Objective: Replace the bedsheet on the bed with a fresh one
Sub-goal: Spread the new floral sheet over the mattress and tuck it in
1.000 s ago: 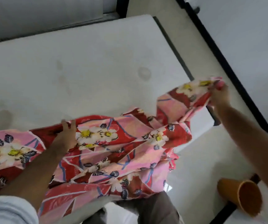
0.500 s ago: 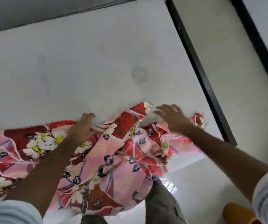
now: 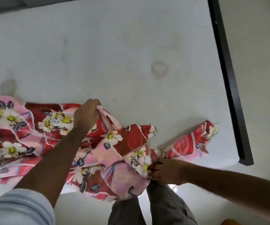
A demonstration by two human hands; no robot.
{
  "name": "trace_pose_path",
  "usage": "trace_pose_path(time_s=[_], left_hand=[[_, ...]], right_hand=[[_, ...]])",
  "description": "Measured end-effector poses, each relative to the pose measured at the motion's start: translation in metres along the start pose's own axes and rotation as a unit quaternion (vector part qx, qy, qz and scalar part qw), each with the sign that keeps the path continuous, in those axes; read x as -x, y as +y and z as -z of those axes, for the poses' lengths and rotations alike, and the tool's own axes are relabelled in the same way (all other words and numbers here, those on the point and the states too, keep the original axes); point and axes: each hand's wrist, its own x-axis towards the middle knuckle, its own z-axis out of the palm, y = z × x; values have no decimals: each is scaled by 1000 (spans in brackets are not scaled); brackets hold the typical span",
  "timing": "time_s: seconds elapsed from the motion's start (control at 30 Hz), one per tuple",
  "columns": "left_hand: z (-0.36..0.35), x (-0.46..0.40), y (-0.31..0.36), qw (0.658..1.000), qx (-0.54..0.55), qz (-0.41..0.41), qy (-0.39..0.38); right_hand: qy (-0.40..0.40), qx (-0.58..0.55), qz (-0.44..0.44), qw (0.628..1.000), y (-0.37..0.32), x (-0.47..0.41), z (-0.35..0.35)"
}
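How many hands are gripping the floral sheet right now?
2. The left hand grips the pink-and-red floral bedsheet at its upper fold on the bare white mattress; the right hand pinches it at the near mattress edge.

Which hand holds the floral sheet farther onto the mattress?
The left hand: it grips the floral sheet well onto the mattress, while the right hand grips it at the near edge.

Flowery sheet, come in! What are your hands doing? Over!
Left hand grips the flowery sheet at its far fold. Right hand pinches its near edge. Sheet bunched on the bare mattress, mostly uncovered. Nothing blocking.
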Motion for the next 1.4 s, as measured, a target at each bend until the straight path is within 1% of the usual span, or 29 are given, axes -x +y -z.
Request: trace_pose_path(time_s=[0.07,0.1,0.13,0.17,0.2,0.23,0.27,0.3,0.37,0.43,0.5,0.6,0.7,0.73,0.77,0.83,0.87,0.9,0.93,0.97,1.0,1.07,1.1,1.13,1.2,1.27,1.33,1.37,1.4], left_hand=[[5,-3,2,997,39,24,69],[9,-6,5,992,58,36,105],[15,-9,8,988,70,41,133],[21,-13,11,984,76,40,155],[27,-18,16,980,84,35,176],[35,-21,19,975,95,27,197],[43,-24,24,969,113,15,220],[52,-27,28,961,133,-2,244],[72,-32,37,942,173,-38,286],[99,-36,47,925,208,-68,310],[129,-40,53,915,225,-93,323],[175,-48,48,899,233,-105,356],[215,-55,36,887,229,-92,390],[225,-56,34,885,232,-84,395],[233,-57,34,884,231,-79,399],[245,-58,39,885,222,-76,403],[250,-59,43,884,219,-78,404],[257,-60,49,883,220,-81,407],[262,-61,55,881,218,-89,411],[268,-63,61,879,213,-102,413],[272,-64,68,880,207,-117,412],[279,-64,78,881,204,-135,405],[283,-65,81,878,209,-132,409],[287,-66,82,873,217,-120,419],[299,-71,78,861,232,-87,444],[314,-73,71,858,239,-69,449],[333,-72,64,863,235,-63,442],[340,-72,59,868,224,-59,439],[348,-72,53,872,208,-54,440]], right_hand=[[-189,-152,-48,969,13,4,-2],[-185,-218,-96,953,24,7,4],[-109,-265,-165,944,34,11,12],[16,-310,-246,918,46,14,18],[165,-334,-321,871,56,17,26],[308,-345,-374,804,67,18,39],[425,-350,-399,734,78,16,52],[502,-362,-402,675,91,9,66],[560,-427,-357,614,120,-7,104],[529,-544,-271,592,139,-19,156],[437,-647,-184,597,150,-25,204],[276,-723,-90,627,153,-23,247],[177,-744,-81,639,153,13,271],[179,-720,-101,663,152,30,281],[203,-659,-139,711,150,45,289],[275,-420,-269,822,141,69,305],[303,-293,-336,842,129,75,309],[315,-237,-366,843,114,79,311],[305,-259,-355,845,97,81,309],[270,-348,-314,841,81,82,306],[213,-474,-265,812,67,82,304],[61,-683,-208,698,45,78,295],[-8,-727,-194,658,39,76,290],[-66,-731,-188,652,35,74,285],[-139,-664,-207,705,33,67,270],[-146,-548,-290,771,40,66,260],[-79,-358,-386,846,57,77,253],[-19,-274,-430,860,67,86,249],[43,-244,-472,846,78,97,247]])
